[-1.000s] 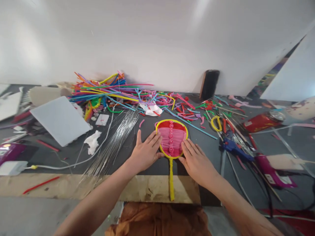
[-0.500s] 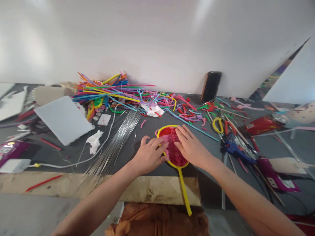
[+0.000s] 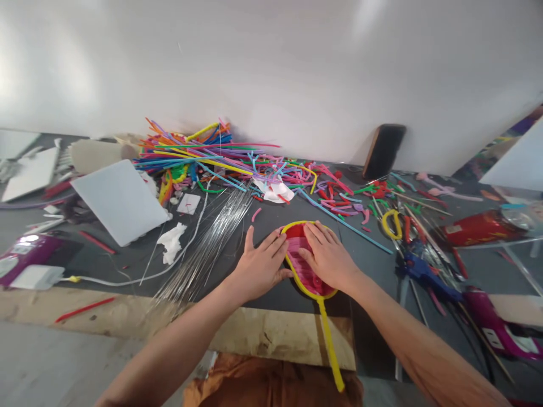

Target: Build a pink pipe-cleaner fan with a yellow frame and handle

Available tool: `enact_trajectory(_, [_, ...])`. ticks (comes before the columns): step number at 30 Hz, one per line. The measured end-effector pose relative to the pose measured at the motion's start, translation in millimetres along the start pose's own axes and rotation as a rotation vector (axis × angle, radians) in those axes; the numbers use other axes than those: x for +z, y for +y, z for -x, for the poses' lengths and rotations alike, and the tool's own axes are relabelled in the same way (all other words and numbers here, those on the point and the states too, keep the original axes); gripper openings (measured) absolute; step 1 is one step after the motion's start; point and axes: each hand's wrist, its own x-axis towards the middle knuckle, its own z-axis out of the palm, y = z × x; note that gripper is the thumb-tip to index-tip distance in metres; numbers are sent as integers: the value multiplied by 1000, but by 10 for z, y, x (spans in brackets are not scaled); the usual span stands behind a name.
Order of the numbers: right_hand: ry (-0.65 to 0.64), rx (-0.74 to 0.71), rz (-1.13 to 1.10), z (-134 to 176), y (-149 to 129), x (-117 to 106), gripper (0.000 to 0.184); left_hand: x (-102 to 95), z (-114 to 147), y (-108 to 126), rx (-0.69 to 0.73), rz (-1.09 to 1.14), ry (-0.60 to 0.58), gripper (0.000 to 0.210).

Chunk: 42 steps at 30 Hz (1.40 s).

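Note:
A racket-shaped pipe-cleaner piece (image 3: 303,261) lies at the front of the dark table, with a fuzzy yellow rim and pink and red strands across its inside. Its yellow handle (image 3: 329,342) sticks out past the table edge toward me. My left hand (image 3: 262,264) rests with outstretched fingers against the left rim, thumb raised apart. Spread flat, my right hand (image 3: 331,255) covers the upper right of the pink and red fill. Neither hand grips anything; the part under my right palm is hidden.
Behind lies a heap of coloured pipe cleaners (image 3: 186,150) with many cut bits. Bare wires (image 3: 212,243) and a white board (image 3: 121,202) are on the left. A phone (image 3: 385,151) leans on the wall. On the right are a blue glue gun (image 3: 424,274) and a red can (image 3: 479,227).
My left fingers have straightened and drawn back from the pink strands to the rim. My right hand has shifted inward over the fill. The whole view has swung slightly left.

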Motion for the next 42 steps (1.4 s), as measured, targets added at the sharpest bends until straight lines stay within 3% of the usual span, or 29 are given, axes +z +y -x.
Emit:
enact_trajectory(4, [80, -28, -88, 51, 81, -116, 57, 4, -35, -44, -65, -1, 95, 37])
enact_trajectory(8, [234, 46, -112, 423, 53, -352, 40, -28, -67, -107, -200, 10, 200, 34])
enact_trajectory(11, [55, 204, -116, 824, -126, -406, 35, -71, -81, -107, -254, 0, 212, 27])
enact_trajectory(14, [-115, 259, -149, 1097, -362, -331, 34, -111, -126, -70, -257, -29, 190, 29])
enact_trajectory(17, [-227, 324, -146, 1167, -520, -249, 29, -149, -249, -43, -274, -65, 148, 30])
enact_trajectory(20, [-253, 387, -137, 1141, -555, -217, 25, -181, -444, -59, -331, -90, 30, 29])
enact_trajectory(23, [-214, 424, -182, 1138, -516, -196, 25, -197, -633, -98, -377, -80, -67, 28])
enact_trajectory(27, [-60, 443, -385, 1212, -433, -162, 27, -229, -759, -122, -389, -73, -122, 25])
enact_trajectory(30, [107, 459, -516, 1287, -359, -175, 33, -333, -750, -162, -425, -77, -124, 22])
enact_trajectory(34, [286, 486, -516, 1319, -254, -224, 36, -585, -651, -315, -535, -87, -72, 22])
enact_trajectory(38, [294, 447, -422, 1176, -235, -202, 35, -804, -502, -422, -604, -66, -19, 23])
enact_trajectory(42, [195, 416, -308, 942, -312, -149, 32, -852, -310, -287, -598, -10, 57, 23])
